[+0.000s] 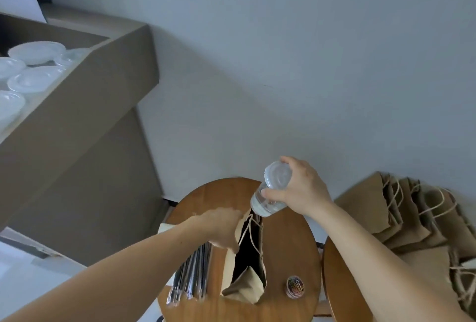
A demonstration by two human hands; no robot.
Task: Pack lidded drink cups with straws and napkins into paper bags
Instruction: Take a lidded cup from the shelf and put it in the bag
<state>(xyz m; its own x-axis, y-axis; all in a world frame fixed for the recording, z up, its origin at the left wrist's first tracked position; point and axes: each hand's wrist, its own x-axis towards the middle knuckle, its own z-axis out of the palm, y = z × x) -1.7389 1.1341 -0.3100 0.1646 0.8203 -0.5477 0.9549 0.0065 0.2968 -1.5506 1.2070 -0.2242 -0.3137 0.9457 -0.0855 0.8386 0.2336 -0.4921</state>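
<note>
At far left, white lids (36,51) are seen in an open box (77,105), presumably stock kept within reach. On the round table (288,244), straws (192,275) are laid just left of the bag (244,288). The bag's left rim is gripped by the left hand (219,226), fingers curled over the paper (apparently so that the mouth is kept wide for loading). The cup (268,200) is held above the far end of that mouth, not yet inside, and is clasped near its top between thumb and fingers of the right hand (301,187). It is tilted with its base toward the opening, which suits a slide-in entry. The cup is clear, capped by a clear cover, and whitish in its lower part (contents cannot be told). A tub of paper clips (295,287) stands right of the bag. Spare bags (401,213) are stacked at far right.
</note>
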